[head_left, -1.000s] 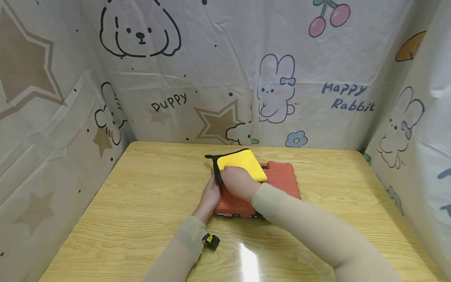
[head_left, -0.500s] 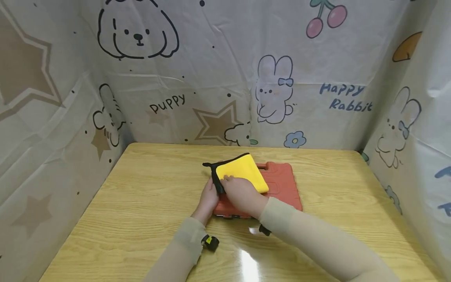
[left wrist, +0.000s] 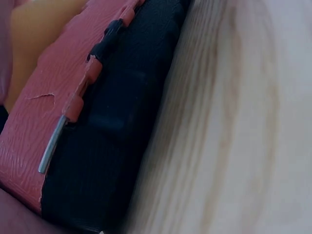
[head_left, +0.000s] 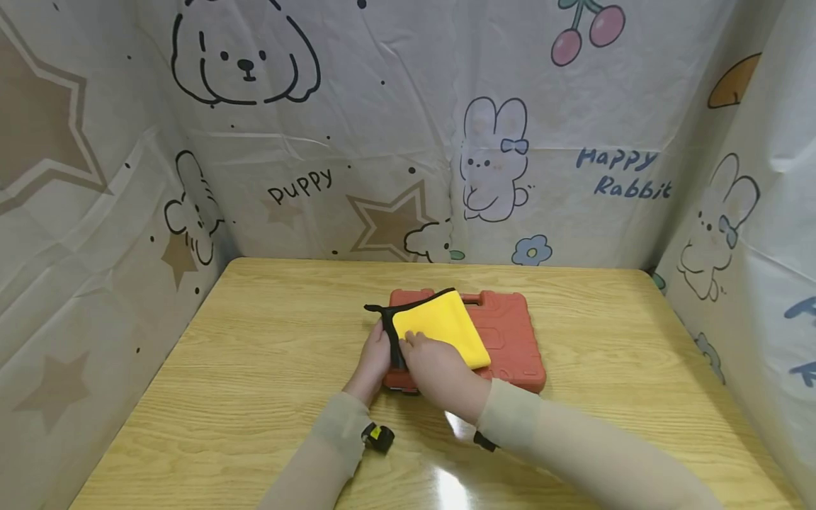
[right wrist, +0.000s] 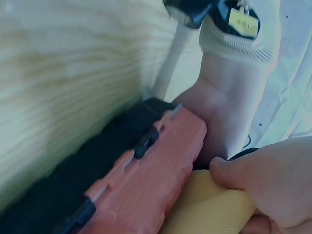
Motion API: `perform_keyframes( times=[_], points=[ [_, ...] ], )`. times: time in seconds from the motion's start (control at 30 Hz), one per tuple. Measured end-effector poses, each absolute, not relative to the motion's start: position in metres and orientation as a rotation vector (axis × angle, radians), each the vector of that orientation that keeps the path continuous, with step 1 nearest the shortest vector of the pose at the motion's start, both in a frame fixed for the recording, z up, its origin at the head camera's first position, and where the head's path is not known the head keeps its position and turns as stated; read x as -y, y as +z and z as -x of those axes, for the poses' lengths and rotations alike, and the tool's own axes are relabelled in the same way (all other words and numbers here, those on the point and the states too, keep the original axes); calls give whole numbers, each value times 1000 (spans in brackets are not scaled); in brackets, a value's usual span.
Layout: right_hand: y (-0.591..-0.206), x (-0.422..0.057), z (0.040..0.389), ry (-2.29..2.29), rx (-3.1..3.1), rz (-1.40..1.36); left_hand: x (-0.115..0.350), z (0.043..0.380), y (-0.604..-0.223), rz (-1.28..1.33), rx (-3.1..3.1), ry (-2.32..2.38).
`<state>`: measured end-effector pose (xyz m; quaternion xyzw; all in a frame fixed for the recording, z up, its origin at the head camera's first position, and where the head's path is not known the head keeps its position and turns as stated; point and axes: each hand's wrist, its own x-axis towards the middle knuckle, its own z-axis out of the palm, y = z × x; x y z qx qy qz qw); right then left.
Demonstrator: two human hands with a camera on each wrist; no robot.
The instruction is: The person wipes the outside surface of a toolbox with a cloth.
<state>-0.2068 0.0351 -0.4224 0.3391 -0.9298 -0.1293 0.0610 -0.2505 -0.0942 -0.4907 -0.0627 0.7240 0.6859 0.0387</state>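
A yellow cloth [head_left: 440,322] with black edging lies folded over the left part of a red hard-shell case [head_left: 510,340]. My right hand [head_left: 443,368] holds the cloth against the lid; in the right wrist view its thumb lies on the yellow fabric [right wrist: 204,204]. Along the case's left side rests my left hand [head_left: 372,361], its visible fingers fairly straight and touching the case; part of it is hidden. Close up in the left wrist view, the case's red lid [left wrist: 44,92] meets a black base [left wrist: 97,161] at a hinge with a metal pin [left wrist: 52,146].
The case stands on a wooden table [head_left: 274,340]. A printed cloth backdrop [head_left: 382,106] encloses the back and both sides. Small black devices sit at both wrists, one of them [head_left: 380,438] at the left.
My right hand has drawn the cloth toward me and down across the lid, uncovering more of the case's back edge. My left hand has stayed at the case's left side.
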Motion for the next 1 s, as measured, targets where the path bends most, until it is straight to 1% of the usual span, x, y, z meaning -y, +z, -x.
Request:
perform_keyframes(
  times=[0.27, 0.77, 1.0],
  points=[
    [-423, -40, 187, -449, 2714, -1071, 93, 254, -492, 277, -2241, 2086],
    [-422, -54, 162, -380, 2644, -1272, 94, 254, -495, 128, -2155, 2139],
    [-415, -61, 156, -271, 2717, -1319, 94, 253, -495, 147, -2198, 2068]
  ],
)
